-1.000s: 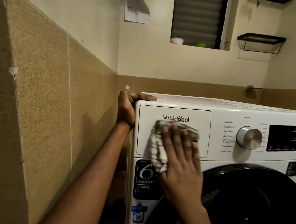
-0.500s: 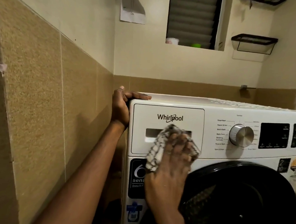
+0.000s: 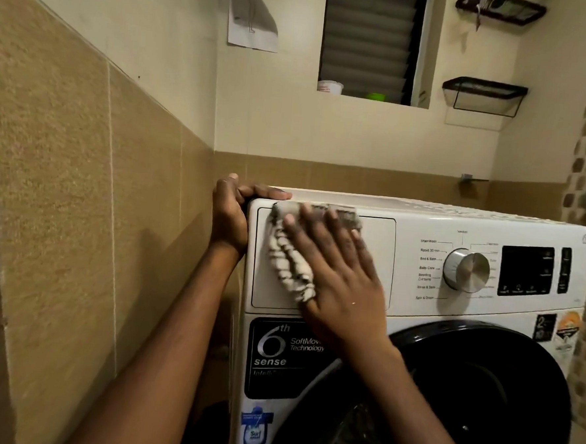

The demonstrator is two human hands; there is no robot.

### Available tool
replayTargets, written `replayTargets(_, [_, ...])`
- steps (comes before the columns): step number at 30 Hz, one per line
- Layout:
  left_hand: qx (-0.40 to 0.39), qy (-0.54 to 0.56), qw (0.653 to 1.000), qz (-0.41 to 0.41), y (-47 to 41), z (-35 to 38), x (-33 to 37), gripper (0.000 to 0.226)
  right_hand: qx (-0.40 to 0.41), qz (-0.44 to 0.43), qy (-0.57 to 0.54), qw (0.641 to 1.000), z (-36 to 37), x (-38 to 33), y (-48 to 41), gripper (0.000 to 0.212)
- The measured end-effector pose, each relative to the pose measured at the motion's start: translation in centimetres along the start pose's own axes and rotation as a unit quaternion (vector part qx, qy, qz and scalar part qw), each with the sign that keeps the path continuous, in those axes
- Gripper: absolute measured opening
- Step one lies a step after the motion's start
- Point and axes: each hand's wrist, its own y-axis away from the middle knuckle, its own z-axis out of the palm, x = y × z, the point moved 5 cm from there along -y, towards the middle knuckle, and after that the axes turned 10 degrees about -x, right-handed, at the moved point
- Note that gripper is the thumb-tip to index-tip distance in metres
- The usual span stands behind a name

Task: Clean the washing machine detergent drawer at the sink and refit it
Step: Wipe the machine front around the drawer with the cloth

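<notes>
While the detergent drawer [image 3: 383,237] sits fully seated in the washing machine [image 3: 450,314], its front panel lies flush with the fascia at the upper left of the front face. The panel is white and smooth, bounded by a thin seam with rounded corners. Any marking or handle recess on it is hidden by the cloth and hand.

The right hand [image 3: 342,286] lies flat on the panel, fingers straight and spread, pressing a crumpled white cloth with dark checks [image 3: 290,266] against the panel's upper left area. The cloth bunches out past the thumb side of the hand and reaches the panel's top edge.

The left hand [image 3: 228,218] grips the machine's top left corner, thumb laid across the top surface, fingers curled round the side next to the tiled wall [image 3: 62,207].

To the right of the drawer are the metal programme dial [image 3: 467,270] and the dark display [image 3: 527,270]. The round black door [image 3: 480,398] sits below.
</notes>
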Motion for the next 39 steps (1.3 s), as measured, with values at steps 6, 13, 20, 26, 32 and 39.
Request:
replayTargets(6, [0.01,-0.018,1.0,0.018,0.0,-0.4,0.0,0.074,0.028,0.272,-0.161,0.948,-1.2,3.7,-0.7,0.089])
replayTargets(13, [0.018,-0.024,0.999,0.016,0.0,-0.3,0.1,0.077,0.015,0.188,-0.111,0.976,-0.6,4.5,1.2,0.074])
replayTargets(20, [0.012,-0.049,0.999,0.009,0.1,0.0,0.3,0.077,-0.029,0.023,-0.082,0.996,0.0,-1.6,0.6,0.077])
replayTargets(26, [0.024,-0.044,0.999,0.003,0.1,-0.3,0.2,0.072,0.06,0.368,-0.225,0.9,-0.2,5.3,1.5,0.09])
replayTargets(32, [0.025,-0.046,0.999,0.015,-0.2,-0.7,-0.3,0.069,0.019,-0.042,-0.025,0.999,0.7,0.2,2.0,0.069])
replayTargets(39, [0.038,-0.056,0.998,0.011,-0.2,-0.9,-0.1,0.064,0.035,0.156,-0.147,0.976,-0.5,-0.9,-1.0,0.082])
